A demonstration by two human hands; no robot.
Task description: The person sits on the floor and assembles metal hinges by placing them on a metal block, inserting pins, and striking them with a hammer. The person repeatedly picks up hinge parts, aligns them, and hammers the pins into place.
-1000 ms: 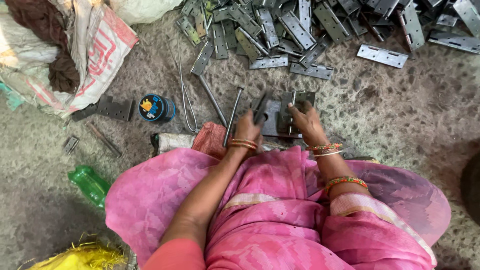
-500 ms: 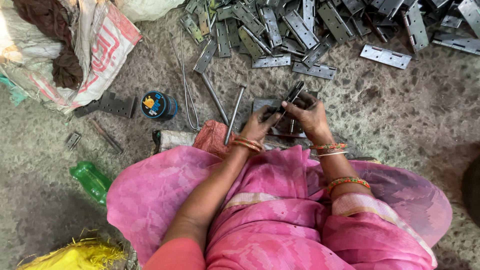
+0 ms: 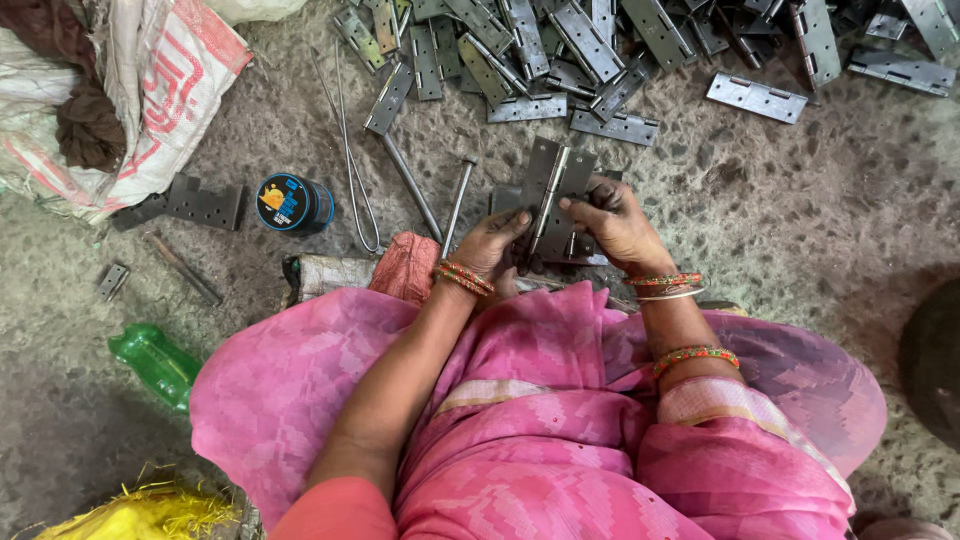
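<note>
A grey metal hinge [image 3: 553, 185] stands upright between my two hands, just above my lap in pink cloth. My left hand [image 3: 492, 245] grips its lower left leaf. My right hand [image 3: 612, 222] holds the right leaf, fingers curled over its edge. Both wrists wear bangles. More hinge pieces lie under my hands, partly hidden.
A heap of grey hinges [image 3: 600, 50] covers the floor at the top. Long metal pins [image 3: 410, 185] lie left of my hands, next to a blue round tin [image 3: 290, 203]. A dark hinge [image 3: 195, 203], a woven sack [image 3: 150, 90], a green bottle [image 3: 155, 362] and yellow fibre [image 3: 140, 510] are on the left.
The hinge has been lifted and turned upright between my hands; earlier it lay flatter and lower. My hands have shifted slightly with it.
</note>
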